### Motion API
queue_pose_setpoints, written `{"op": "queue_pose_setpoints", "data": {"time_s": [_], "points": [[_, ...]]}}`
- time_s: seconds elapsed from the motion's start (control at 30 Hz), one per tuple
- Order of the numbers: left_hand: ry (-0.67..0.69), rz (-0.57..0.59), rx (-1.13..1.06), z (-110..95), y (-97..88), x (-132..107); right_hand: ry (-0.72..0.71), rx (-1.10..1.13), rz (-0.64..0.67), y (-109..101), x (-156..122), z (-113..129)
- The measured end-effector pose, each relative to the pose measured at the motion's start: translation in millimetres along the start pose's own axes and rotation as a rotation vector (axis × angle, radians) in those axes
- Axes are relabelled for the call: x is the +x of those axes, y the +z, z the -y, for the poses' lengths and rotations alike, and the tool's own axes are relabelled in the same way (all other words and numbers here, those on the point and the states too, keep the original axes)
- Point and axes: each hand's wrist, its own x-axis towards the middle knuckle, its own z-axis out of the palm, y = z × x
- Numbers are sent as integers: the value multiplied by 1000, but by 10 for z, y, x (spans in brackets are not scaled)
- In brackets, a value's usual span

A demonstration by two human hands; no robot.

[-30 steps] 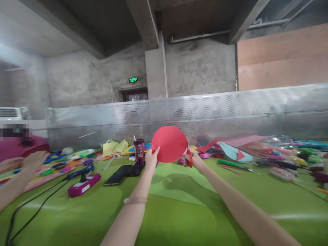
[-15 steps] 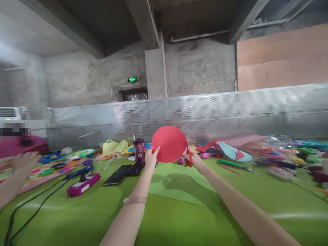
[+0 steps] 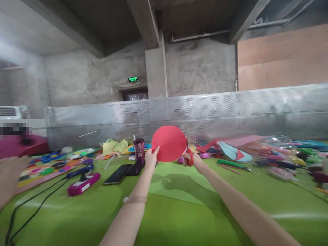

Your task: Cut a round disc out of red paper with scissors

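A round piece of red paper (image 3: pixel 169 143) is held up above the table, with the thumb of my left hand (image 3: pixel 151 158) pressed on its lower left edge. My right hand (image 3: pixel 193 160) is closed around the handles of red-handled scissors (image 3: pixel 189 158). The blades point up along the right edge of the paper, and whether they touch it is hard to make out. Below both hands lies a sheet of light green paper (image 3: pixel 179 186), with their shadow falling across it.
Left of my arm are dark phones (image 3: pixel 118 174), a purple cup (image 3: pixel 139 150) and a magenta power strip (image 3: pixel 83 184) with cables. Coloured papers and craft pieces, a green cutter (image 3: pixel 232 164) among them, lie on the right. Another person's hand (image 3: pixel 10 177) is at the far left.
My hands, the red paper and the scissors stay almost in place. The other person's hands at the far left have moved further left.
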Motion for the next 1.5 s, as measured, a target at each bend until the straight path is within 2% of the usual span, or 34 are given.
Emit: {"op": "queue_pose_setpoints", "data": {"time_s": [0.2,1.5], "points": [[-10,-7,9,-9,0,2,-18,62,51,-30,-7,5],[-7,-15,-34,8,19,1,10,44,32,-20,-34,25]]}}
